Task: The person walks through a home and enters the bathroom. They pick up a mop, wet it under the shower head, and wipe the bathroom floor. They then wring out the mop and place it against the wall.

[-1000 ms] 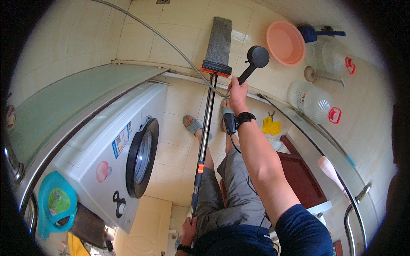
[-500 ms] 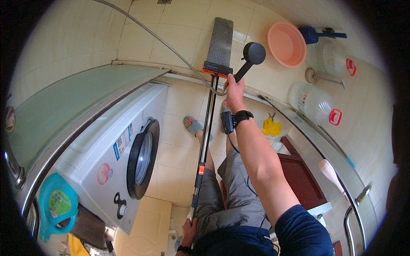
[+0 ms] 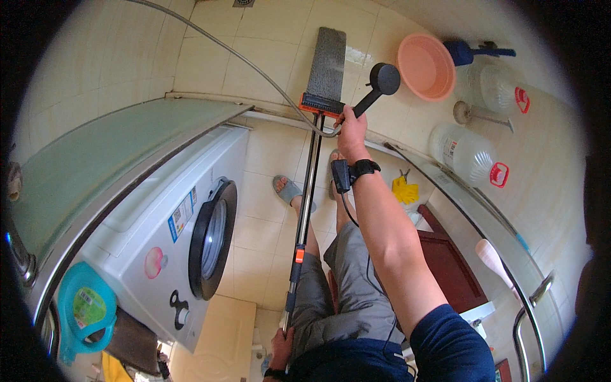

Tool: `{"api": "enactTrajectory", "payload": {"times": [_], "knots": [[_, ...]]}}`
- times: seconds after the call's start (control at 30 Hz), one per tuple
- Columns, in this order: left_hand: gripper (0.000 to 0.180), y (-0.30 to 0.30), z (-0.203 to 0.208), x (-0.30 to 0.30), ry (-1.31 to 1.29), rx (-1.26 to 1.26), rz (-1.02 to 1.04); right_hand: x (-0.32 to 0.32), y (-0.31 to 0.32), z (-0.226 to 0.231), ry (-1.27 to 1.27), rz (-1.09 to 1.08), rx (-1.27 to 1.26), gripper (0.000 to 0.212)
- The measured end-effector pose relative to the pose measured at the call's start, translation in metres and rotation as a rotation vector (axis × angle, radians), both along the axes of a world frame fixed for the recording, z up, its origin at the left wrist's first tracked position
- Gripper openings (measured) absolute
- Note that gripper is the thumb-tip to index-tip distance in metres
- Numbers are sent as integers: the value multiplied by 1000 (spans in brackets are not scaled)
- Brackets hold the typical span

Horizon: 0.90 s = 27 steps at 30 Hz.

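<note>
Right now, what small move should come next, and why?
Perhaps swing the shower head left over the grey mop pad: the right hand holds it to the pad's right in this view, while the left hand grips the pole.

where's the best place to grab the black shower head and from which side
Likely the black shower head is best gripped by its slim handle, from the person's side, as the right hand does: the handle slants toward the person and is narrower than the round spray end.
</note>
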<state>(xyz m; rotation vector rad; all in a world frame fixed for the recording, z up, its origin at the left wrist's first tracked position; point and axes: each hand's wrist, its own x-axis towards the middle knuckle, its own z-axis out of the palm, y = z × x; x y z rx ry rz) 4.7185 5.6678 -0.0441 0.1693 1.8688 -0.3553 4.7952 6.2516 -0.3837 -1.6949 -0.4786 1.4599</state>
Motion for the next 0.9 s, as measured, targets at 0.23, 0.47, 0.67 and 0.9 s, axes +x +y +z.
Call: {"api": "enactTrajectory", "payload": {"times": [0.23,0.47,0.67,0.9], "knots": [[51,1,1,1,-2,-10,-9,13,4,-9,-41,-12,40,15],[51,12,3,0,-1,-32,-46,7,7,-5,-55,70,-31,17],[51,6,1,2,-2,-47,-5,-7,8,5,35,104,-40,15],[50,-6,-3,5,24,11,-19,-13,17,11,52,89,43,14]]}}
